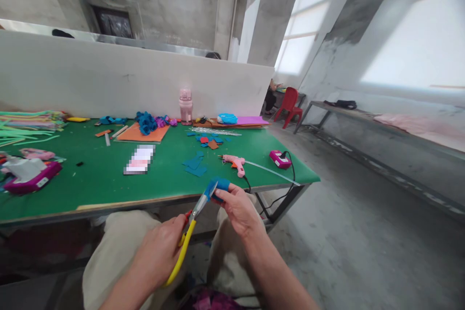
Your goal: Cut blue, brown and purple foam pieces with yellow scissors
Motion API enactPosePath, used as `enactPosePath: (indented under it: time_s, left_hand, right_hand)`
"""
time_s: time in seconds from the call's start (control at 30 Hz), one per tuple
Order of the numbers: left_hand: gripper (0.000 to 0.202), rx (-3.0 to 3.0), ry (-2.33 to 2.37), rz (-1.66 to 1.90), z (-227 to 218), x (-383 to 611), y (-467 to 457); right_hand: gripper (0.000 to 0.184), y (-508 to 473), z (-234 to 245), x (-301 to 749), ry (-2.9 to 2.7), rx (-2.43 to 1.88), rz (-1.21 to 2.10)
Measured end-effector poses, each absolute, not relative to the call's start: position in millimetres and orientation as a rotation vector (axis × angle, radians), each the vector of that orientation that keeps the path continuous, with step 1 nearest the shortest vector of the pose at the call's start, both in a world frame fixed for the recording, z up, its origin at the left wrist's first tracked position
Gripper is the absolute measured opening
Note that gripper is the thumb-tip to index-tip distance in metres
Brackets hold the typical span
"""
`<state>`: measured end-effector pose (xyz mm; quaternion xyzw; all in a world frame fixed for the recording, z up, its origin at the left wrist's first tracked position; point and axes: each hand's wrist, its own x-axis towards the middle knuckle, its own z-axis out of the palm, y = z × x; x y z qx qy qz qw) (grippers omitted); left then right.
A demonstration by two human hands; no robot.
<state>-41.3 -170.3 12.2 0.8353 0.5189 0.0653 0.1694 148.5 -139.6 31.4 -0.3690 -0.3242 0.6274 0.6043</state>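
Observation:
My left hand [160, 252] is closed round the yellow handles of a pair of scissors [189, 232], just above my lap. The blades point up and right into a small blue felt piece [220, 186]. My right hand [236, 210] pinches that blue piece from the right, at the near edge of the green table [101, 179]. The blades look nearly closed on the felt's left edge.
A pink glue gun [234, 162] and a pink box with a black cable [279, 159] lie near the table's right corner. Blue felt scraps [194, 164], an orange sheet [141, 133], blue felt flowers [145, 121] and a pink bottle [185, 105] sit farther back. A white partition [109, 77] backs the table.

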Motion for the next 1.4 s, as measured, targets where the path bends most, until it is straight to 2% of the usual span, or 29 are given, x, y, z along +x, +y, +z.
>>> enactPosePath:
  time_s: [0.6,1.4]
  left_hand:
    - [0.017,2.362,1.434,0.227,8,-42,-169]
    - [0.011,2.286,1.386,0.259,11,-45,-170]
  right_hand:
    - [0.022,-140,25,150,-0.819,-0.881,1.434]
    - [0.023,-139,22,153,-0.809,-0.913,1.441]
